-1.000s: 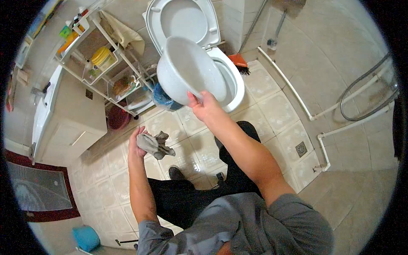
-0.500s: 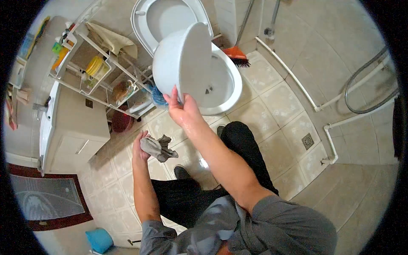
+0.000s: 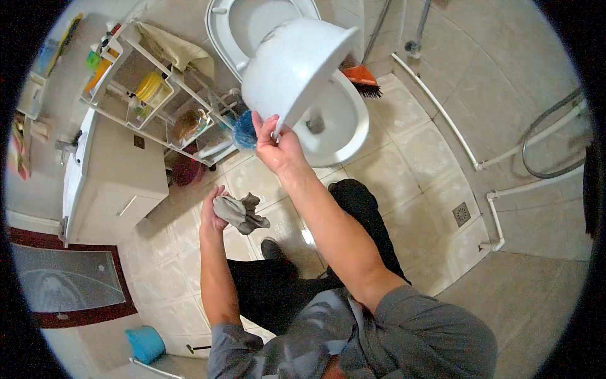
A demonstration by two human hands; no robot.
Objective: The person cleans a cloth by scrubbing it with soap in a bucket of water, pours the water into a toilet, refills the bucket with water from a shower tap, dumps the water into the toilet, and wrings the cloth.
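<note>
My right hand (image 3: 278, 146) grips the rim of a white basin (image 3: 284, 69), fingers on its outer side. The basin is tipped steeply over the toilet bowl (image 3: 358, 129), its open side facing down and right; its inside is hidden from me. Behind it, the toilet's lid and seat (image 3: 218, 28) are raised. Lower down, my left hand (image 3: 211, 210) is closed on a crumpled grey cloth (image 3: 243, 213), held above the tiled floor. The cloth hangs apart from the basin.
A white rack (image 3: 142, 54) with bottles and a yellow tub (image 3: 150, 87) stands left of the toilet. Beside it are a blue bundle (image 3: 245, 131) and a white cabinet (image 3: 120, 180). An orange broom (image 3: 361, 77) leans at right. A floor drain (image 3: 461, 214) lies near white pipes (image 3: 442, 114).
My right hand has tipped the basin further over, its open side turning down and out of view. The grey cloth stays in my left hand. The whole view has shifted slightly.
</note>
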